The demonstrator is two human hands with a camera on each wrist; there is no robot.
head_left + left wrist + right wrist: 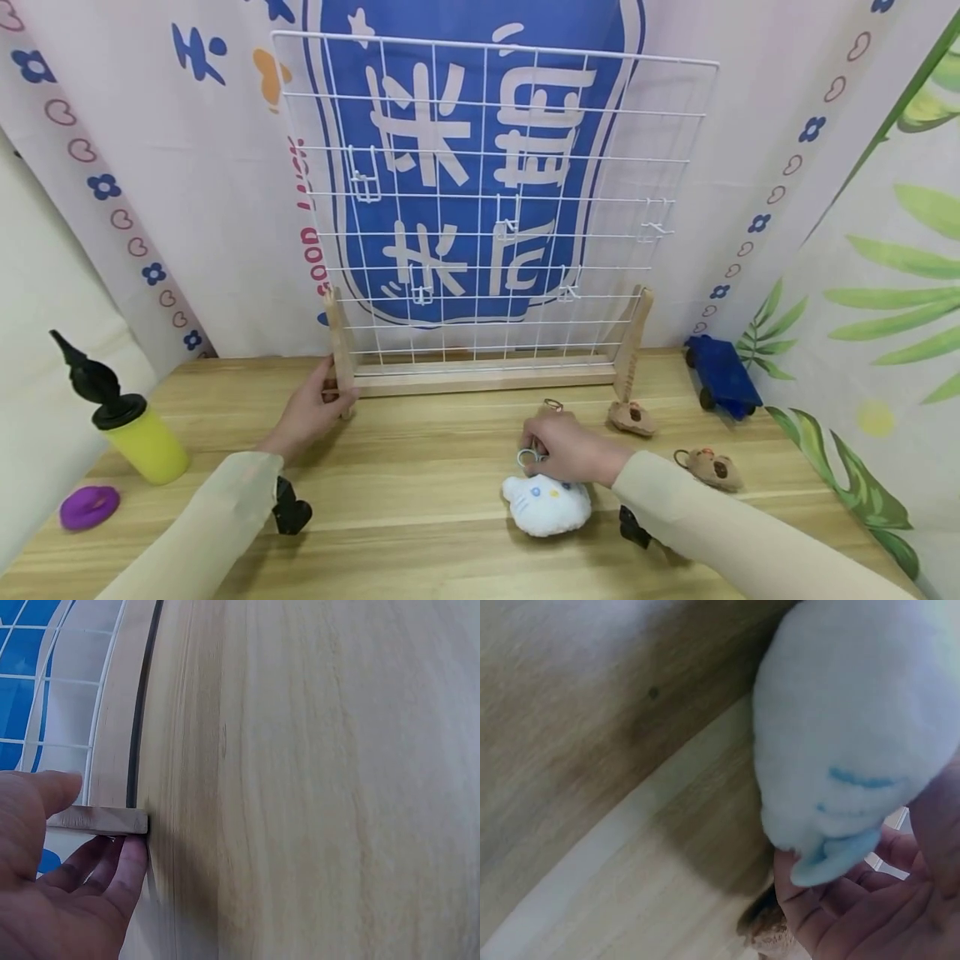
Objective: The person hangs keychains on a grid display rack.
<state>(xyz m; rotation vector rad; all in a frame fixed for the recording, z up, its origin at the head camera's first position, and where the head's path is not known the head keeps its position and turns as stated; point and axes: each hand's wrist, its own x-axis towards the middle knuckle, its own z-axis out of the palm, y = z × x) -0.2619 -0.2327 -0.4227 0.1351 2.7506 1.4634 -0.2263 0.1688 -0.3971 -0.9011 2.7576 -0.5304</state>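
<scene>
Head view: our left hand (310,410) grips the left wooden upright (341,337) of the wire rack (483,197) low down, near its foot; our right hand (562,446) bends over the top of the white plush (551,510), which is in front of the rack and a little right of the middle; a pale ring (520,458) shows by the fingertips; we cannot tell whether the underside of the plush touches the table (420,500).

In the left wrist view our thumb lies on one side of the wood and the fingers on the other, parted only by its thickness; that looks a sound brace, and even pressure should stop the rack from shifting or tipping; in the right wrist view the fingers are curled in close, with hold of the plush at its ear edge; whether they have the ring too we cannot tell.

We judge a pinch at the ring better than a squeeze of the soft body, which would likely squash and twist; a darker ring (553,402) just beyond our knuckles could snag, so any lift should go straight up; a slow wrist would also spare the brown plush (632,418) near our hand a knock.
</scene>
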